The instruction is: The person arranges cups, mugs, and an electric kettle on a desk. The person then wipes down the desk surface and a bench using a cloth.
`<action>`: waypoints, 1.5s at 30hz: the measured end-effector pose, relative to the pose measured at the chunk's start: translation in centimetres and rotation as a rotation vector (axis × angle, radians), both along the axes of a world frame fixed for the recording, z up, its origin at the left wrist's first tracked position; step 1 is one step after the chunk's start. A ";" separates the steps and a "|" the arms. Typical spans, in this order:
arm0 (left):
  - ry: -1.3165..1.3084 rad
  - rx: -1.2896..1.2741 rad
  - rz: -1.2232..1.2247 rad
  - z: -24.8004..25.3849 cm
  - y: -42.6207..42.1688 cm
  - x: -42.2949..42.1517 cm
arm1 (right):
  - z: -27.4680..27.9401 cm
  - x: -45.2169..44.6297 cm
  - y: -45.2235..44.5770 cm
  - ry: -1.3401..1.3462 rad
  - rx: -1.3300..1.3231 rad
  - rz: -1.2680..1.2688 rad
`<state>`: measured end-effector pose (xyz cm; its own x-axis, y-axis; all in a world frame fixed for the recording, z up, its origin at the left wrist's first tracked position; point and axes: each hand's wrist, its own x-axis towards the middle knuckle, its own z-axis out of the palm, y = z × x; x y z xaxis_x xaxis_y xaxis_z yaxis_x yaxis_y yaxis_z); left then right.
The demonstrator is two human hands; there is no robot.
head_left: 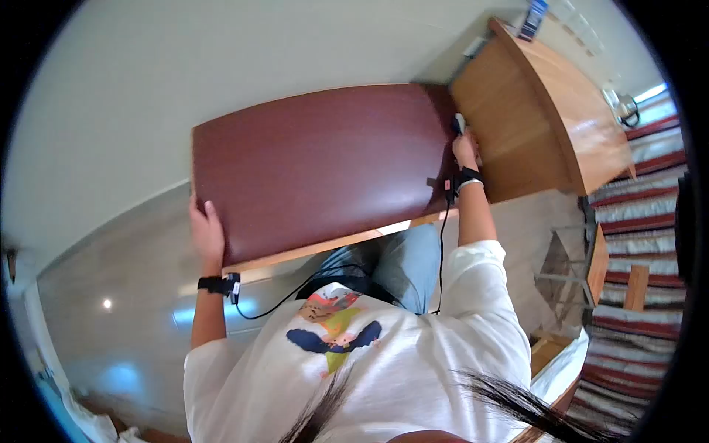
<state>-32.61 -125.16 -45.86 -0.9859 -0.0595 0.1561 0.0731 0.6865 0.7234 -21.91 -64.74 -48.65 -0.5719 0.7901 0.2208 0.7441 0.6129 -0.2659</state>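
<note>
A maroon padded bench top (325,162) with a light wooden edge lies in front of my body. My left hand (207,232) grips its left end, thumb over the top and fingers along the side. At the right end, beside the wooden cabinet, my right hand (465,150) is closed on a small black and white object (459,124), too small to identify. Each wrist wears a black strap with a small device and a cable.
The wooden cabinet (506,118) adjoins the bench on the right, with a blue box (532,20) and a metal item (628,111) on top. A striped curtain (639,292) hangs at far right. A pale wall (221,52) stands behind the bench.
</note>
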 end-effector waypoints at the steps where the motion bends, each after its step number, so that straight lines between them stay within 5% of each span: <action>1: 0.012 -0.008 0.006 -0.8 -0.1 -0.3 | 0.8 -0.3 -1.6 0.004 0.010 0.050; 2: 0.023 -0.021 0.014 -1.4 -0.5 -0.6 | 3.6 -1.3 -5.8 0.059 -0.125 -0.001; 3: 0.022 -0.020 0.006 -0.5 -0.2 -0.6 | 0.7 -2.7 -5.5 0.182 0.167 0.181; 5: 0.028 -0.059 0.011 -0.3 -0.2 -0.2 | 2.2 -6.8 -12.4 0.014 0.036 0.260; 7: 0.038 -0.085 -0.008 0.8 0.1 0.2 | -0.5 -10.7 -19.2 0.251 0.165 0.628; 15: 0.175 0.244 -0.055 -0.3 -1.0 -0.5 | 2.0 -18.8 -47.8 0.231 -0.132 1.254; 22: 0.211 0.391 -0.022 -1.7 -1.1 -0.5 | 3.3 -13.2 -48.7 0.201 -0.108 1.597; 25: 0.160 0.400 -0.005 -2.2 -1.1 -0.8 | 3.3 -10.9 -42.7 0.254 -0.140 1.561; 33: 0.062 0.393 -0.026 -2.2 -0.3 -0.6 | 2.5 0.4 -10.4 0.250 -0.017 0.599; 36: 0.029 0.387 -0.022 -1.6 0.1 -0.2 | 1.0 6.3 -1.2 0.318 0.014 0.486; 39: 0.000 0.333 -0.050 0.1 0.2 0.5 | 3.2 8.5 -2.9 0.051 -0.265 -0.003; 45: -0.035 0.375 -0.051 1.1 0.4 0.8 | -0.1 8.9 -9.5 0.208 0.088 0.083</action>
<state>-31.81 -124.77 -44.79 -0.9935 -0.0564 0.0986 0.0709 0.3699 0.9264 -13.04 -74.21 -48.75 -0.5693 0.7148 0.4061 0.6250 0.6972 -0.3510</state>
